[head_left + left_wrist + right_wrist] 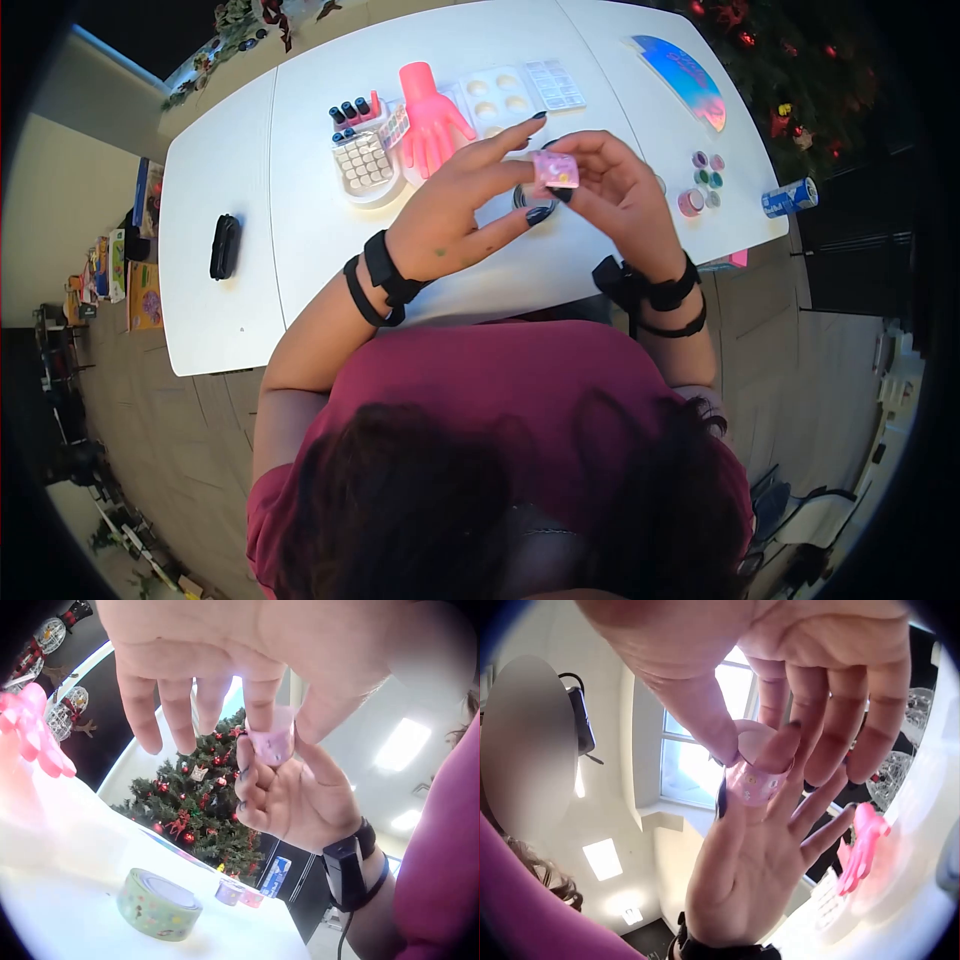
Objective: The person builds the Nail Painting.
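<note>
A small pink roll of printed tape (557, 170) sits around the index finger of my left hand (440, 212), in front of my chest above the table. The other left fingers stretch out straight, palm toward the right hand in the right wrist view. My right hand (632, 200) pinches the roll between thumb and fingertips, its remaining fingers loosely bent. Below, on the table, lies a green printed tape roll (159, 907), mostly hidden by the left hand in the head view. Both wrists wear black straps.
A pink model hand (430, 115) stands beyond, beside a tray of white round pieces (364, 160) and dark-capped nail polish bottles (355, 108). Several little pots (692, 203) and a blue can (790, 198) stand at right. A black case (225, 247) lies left.
</note>
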`<state>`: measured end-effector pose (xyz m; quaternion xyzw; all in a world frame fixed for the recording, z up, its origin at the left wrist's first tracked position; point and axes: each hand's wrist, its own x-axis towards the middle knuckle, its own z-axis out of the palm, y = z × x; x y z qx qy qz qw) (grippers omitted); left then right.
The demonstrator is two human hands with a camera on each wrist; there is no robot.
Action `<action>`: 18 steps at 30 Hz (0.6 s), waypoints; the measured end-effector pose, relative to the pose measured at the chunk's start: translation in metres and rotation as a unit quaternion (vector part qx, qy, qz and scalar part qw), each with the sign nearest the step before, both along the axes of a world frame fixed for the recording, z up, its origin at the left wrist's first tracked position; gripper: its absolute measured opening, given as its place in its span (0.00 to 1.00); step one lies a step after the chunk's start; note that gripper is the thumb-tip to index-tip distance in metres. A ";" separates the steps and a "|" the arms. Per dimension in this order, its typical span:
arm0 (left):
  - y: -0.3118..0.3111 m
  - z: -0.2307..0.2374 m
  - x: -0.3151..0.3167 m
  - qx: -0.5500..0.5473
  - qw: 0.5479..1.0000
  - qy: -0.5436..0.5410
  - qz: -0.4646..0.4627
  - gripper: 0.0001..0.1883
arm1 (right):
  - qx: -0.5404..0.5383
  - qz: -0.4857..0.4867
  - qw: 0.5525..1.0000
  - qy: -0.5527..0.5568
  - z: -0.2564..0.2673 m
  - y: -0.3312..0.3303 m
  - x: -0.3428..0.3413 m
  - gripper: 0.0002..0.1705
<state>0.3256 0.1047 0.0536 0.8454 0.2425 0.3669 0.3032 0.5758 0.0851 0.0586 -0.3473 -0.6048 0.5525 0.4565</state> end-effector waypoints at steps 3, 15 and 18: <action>0.003 -0.012 0.002 0.012 1.000 -0.007 -0.003 0.15 | 0.041 -0.014 0.999 0.013 0.003 -0.005 -0.024 0.22; -0.004 -0.016 -0.003 -0.052 0.998 -0.029 -0.030 0.10 | 0.128 -0.133 0.981 -0.063 0.001 -0.006 -0.034 0.17; -0.003 -0.020 -0.004 -0.079 0.995 0.001 -0.059 0.11 | 0.135 -0.144 0.976 -0.096 -0.001 -0.005 -0.032 0.16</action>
